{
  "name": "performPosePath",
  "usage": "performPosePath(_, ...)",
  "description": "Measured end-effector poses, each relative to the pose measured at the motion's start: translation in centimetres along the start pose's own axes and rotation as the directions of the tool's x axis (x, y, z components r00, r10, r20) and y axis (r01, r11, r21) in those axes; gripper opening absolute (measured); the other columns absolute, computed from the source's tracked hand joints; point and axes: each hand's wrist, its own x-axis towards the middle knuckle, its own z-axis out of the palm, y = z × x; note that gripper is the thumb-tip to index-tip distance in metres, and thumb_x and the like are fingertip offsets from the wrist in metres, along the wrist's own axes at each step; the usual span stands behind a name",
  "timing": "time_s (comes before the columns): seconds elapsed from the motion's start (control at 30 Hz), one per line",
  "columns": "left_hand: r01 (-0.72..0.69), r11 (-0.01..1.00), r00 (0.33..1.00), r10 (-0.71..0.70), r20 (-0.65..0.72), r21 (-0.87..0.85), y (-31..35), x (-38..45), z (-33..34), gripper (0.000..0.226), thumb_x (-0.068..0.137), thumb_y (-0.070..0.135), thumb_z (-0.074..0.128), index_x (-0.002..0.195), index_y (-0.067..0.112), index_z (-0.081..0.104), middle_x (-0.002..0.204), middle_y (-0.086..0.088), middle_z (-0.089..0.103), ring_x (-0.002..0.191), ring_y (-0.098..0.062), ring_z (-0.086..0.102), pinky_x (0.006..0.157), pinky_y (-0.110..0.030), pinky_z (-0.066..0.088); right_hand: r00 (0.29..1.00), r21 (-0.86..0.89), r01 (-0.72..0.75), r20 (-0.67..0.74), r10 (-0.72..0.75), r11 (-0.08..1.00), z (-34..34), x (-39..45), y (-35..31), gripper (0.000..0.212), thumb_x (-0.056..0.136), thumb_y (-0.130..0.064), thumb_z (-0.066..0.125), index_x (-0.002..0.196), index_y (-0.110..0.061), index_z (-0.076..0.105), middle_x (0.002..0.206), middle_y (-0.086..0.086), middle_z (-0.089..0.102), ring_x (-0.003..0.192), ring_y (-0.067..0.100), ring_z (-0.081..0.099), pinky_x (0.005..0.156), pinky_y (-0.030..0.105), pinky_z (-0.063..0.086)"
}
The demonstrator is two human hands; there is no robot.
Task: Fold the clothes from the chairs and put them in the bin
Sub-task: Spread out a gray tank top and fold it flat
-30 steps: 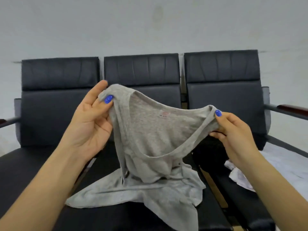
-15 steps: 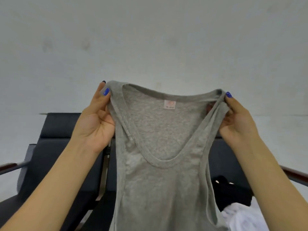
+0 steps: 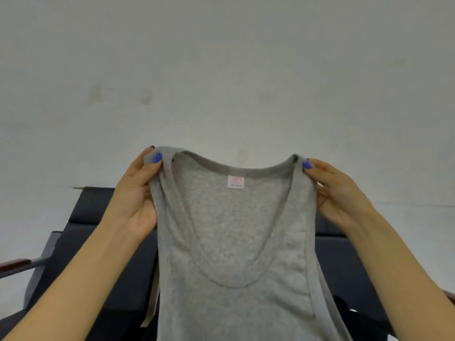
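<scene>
The tank top's neck label print is too blurred to read.

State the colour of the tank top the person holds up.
Heathered grey; the tank top shows plainly in the head view, the only view.

Grey tank top hem cut off below, label print unreadable

The top is heathered light grey, with a white neck label printed in pink. Nails on both hands are glossy cobalt blue. The chairs are black, their armrest reddish-brown wood. The wall is off-white, faintly smudged.
</scene>
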Motion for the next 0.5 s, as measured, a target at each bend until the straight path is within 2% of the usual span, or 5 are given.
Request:
performPosePath(0.13,0.132,0.991,0.989,-0.13,-0.075,0.015,-0.9,-0.7,-3.3,0.013,0.072,0.011,0.072,0.08,0.02,0.07,0.085,0.002,0.07,0.076,-0.008,0.069,0.075,-0.027,0.059,0.998,-0.054,-0.062,-0.013,0.061,0.997,-1.0,-0.6,2.8,0.022,0.085,0.0,0.063,0.099,-0.016,0.067,0.082,-0.001,0.072,0.064,0.007,0.067,0.053,0.018,0.053)
performPosePath(0.2,0.229,0.972,0.97,-0.233,-0.073,-0.056,-1.2,-1.2,-5.0,0.046,0.044,0.008,0.093,0.084,0.019,0.075,0.094,-0.001,0.073,0.086,-0.012,0.071,0.077,-0.033,0.059,0.997,-0.053,-0.072,0.004,0.073,0.996,-1.6,-0.8,4.4,0.029,0.085,0.001,0.061,0.107,-0.019,0.066,0.089,-0.002,0.074,0.073,0.008,0.069,0.058,0.019,0.055)
performPosePath(0.27,0.303,0.943,0.947,-0.314,-0.065,-0.137,-1.6,-1.5,-6.6,0.071,0.025,0.002,0.098,0.091,0.014,0.075,0.1,-0.004,0.074,0.092,-0.015,0.072,0.074,-0.034,0.06,0.998,-0.055,-0.065,-0.015,0.064,0.996,-2.0,-1.0,5.9,0.03,0.084,-0.001,0.062,0.107,-0.019,0.066,0.092,-0.003,0.075,0.079,0.008,0.07,0.064,0.021,0.057)
performPosePath(0.37,0.353,0.919,0.926,-0.37,-0.075,-0.175,-2.5,-2.1,-8.5,0.083,0.025,-0.005,0.096,0.102,0.013,0.072,0.103,-0.006,0.073,0.094,-0.017,0.072,0.069,-0.034,0.06,0.994,-0.114,-0.072,-0.084,0.063,0.991,-2.4,-1.2,8.3,0.022,0.078,-0.006,0.068,0.099,-0.015,0.069,0.086,-0.003,0.075,0.074,0.007,0.07,0.061,0.022,0.056)
performPosePath(0.5,0.359,0.918,0.918,-0.38,-0.114,-0.166,-4.1,-2.5,-11.4,0.082,0.023,-0.005,0.096,0.099,0.014,0.072,0.101,-0.004,0.073,0.09,-0.016,0.072,0.065,-0.033,0.06,0.982,-0.217,-0.12,-0.168,0.084,0.969,-3.3,-1.3,11.7,0.011,0.08,-0.01,0.072,0.091,-0.014,0.072,0.08,-0.001,0.074,0.071,0.011,0.069,0.056,0.025,0.055)
